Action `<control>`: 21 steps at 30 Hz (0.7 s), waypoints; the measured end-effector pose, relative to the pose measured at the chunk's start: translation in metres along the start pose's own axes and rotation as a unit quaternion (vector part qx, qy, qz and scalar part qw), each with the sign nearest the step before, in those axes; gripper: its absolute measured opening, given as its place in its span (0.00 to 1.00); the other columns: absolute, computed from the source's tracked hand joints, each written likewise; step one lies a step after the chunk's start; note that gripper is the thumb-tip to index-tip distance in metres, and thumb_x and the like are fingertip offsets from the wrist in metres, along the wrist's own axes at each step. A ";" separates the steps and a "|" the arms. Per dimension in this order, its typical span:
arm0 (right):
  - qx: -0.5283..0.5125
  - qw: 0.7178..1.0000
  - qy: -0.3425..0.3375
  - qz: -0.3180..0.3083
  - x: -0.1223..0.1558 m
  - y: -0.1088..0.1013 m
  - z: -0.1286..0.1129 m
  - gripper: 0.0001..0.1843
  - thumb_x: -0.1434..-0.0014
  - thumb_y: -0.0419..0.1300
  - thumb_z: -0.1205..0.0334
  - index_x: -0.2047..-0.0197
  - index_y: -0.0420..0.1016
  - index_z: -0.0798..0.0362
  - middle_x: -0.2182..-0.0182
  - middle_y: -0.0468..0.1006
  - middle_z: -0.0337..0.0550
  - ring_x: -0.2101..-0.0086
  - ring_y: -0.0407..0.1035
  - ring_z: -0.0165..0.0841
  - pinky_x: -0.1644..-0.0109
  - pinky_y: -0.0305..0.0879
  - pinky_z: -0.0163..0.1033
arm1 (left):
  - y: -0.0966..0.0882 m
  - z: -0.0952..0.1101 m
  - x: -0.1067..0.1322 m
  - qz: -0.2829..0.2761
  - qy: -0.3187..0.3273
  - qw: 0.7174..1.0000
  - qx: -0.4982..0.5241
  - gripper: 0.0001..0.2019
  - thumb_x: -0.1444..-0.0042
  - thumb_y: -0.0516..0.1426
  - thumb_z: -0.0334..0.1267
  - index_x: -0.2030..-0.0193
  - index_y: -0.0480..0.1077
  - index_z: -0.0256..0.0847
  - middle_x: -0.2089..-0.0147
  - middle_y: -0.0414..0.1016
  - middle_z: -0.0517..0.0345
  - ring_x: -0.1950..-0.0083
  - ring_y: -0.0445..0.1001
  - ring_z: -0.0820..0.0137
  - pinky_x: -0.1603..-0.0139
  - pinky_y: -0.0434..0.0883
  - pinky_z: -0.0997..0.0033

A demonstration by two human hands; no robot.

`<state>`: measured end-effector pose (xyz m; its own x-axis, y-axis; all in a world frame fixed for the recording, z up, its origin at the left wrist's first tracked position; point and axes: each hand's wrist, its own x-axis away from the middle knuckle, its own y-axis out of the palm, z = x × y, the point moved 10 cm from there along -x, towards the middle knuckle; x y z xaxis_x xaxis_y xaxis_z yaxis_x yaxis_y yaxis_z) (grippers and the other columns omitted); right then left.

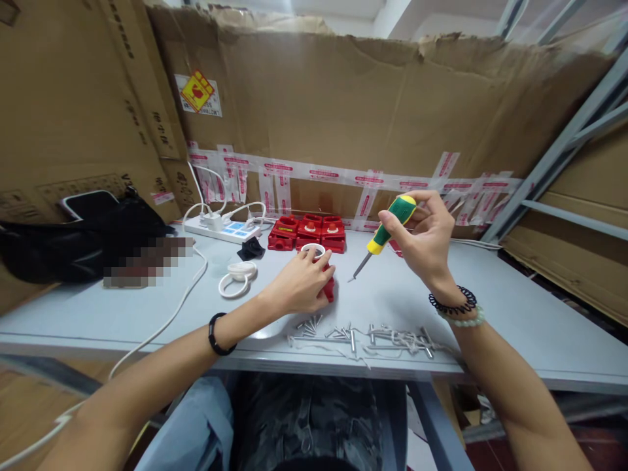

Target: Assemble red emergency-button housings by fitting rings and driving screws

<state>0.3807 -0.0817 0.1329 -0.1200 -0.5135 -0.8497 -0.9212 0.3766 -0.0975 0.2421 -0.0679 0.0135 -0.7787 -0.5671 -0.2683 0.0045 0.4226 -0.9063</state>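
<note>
My right hand [426, 239] grips a screwdriver [398, 214] by its green and yellow handle. The blade slants down to the left over the table; something tiny shows at its tip, too small to make out. Low on the tabletop, my left hand [301, 281] is closed over a red part [330, 292], which its fingers mostly cover. A white ring [314, 246] shows at the top of that part, by the fingertips. In front of the hand lie loose screws [310, 326], and several metal rods [397, 339] tangled with whitish string lie farther right.
Several red parts [309, 229] stand in a row at the back. White rings [234, 285] lie to the left, near a black crumpled piece [251, 249] and a power strip [223, 227]. A white cable [176, 307] crosses the left side. Cardboard walls [318, 104] enclose the table.
</note>
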 end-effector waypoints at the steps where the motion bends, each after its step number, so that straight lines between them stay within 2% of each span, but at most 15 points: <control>1: 0.001 1.000 0.001 0.000 0.000 0.000 0.000 0.19 0.55 0.70 0.57 0.64 0.65 0.47 0.74 0.72 0.33 0.75 0.72 0.30 0.74 0.71 0.36 | -0.001 0.000 0.000 0.000 0.003 1.000 0.002 0.24 0.49 0.53 0.42 0.47 0.68 0.32 0.40 0.64 0.39 0.42 0.63 0.47 0.45 0.64 0.53; 6: 0.003 1.000 0.002 -0.003 0.001 0.001 0.000 0.19 0.54 0.70 0.57 0.64 0.64 0.48 0.74 0.72 0.33 0.75 0.72 0.29 0.74 0.71 0.35 | -0.003 0.001 0.002 -0.004 0.023 1.000 0.006 0.23 0.52 0.53 0.36 0.47 0.69 0.34 0.42 0.66 0.42 0.42 0.63 0.51 0.47 0.66 0.56; 12: 0.001 1.000 0.006 -0.008 0.001 0.002 0.000 0.18 0.54 0.69 0.58 0.64 0.64 0.48 0.74 0.72 0.33 0.75 0.72 0.29 0.73 0.71 0.36 | -0.004 0.001 0.003 -0.002 0.029 1.000 0.009 0.21 0.52 0.54 0.35 0.49 0.70 0.34 0.43 0.66 0.42 0.43 0.64 0.52 0.47 0.66 0.56; 17: 0.011 1.000 0.003 -0.012 0.001 0.003 0.000 0.19 0.53 0.69 0.55 0.64 0.63 0.47 0.73 0.71 0.33 0.74 0.72 0.29 0.73 0.72 0.36 | 0.001 0.005 0.002 -0.014 0.034 0.999 -0.002 0.21 0.50 0.54 0.35 0.49 0.70 0.31 0.43 0.66 0.36 0.43 0.64 0.49 0.48 0.66 0.54; 21: 0.019 1.000 0.004 -0.014 0.001 0.003 -0.001 0.19 0.53 0.69 0.54 0.64 0.63 0.47 0.74 0.72 0.33 0.74 0.72 0.29 0.73 0.72 0.36 | 0.010 0.010 0.001 -0.025 0.019 0.999 -0.043 0.22 0.48 0.52 0.35 0.47 0.67 0.25 0.39 0.61 0.28 0.41 0.62 0.41 0.57 0.70 0.54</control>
<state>0.3769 -0.0820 0.1323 -0.0969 -0.5300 -0.8424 -0.9094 0.3911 -0.1415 0.2479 -0.0716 0.0006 -0.8004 -0.5622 -0.2084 -0.0879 0.4538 -0.8867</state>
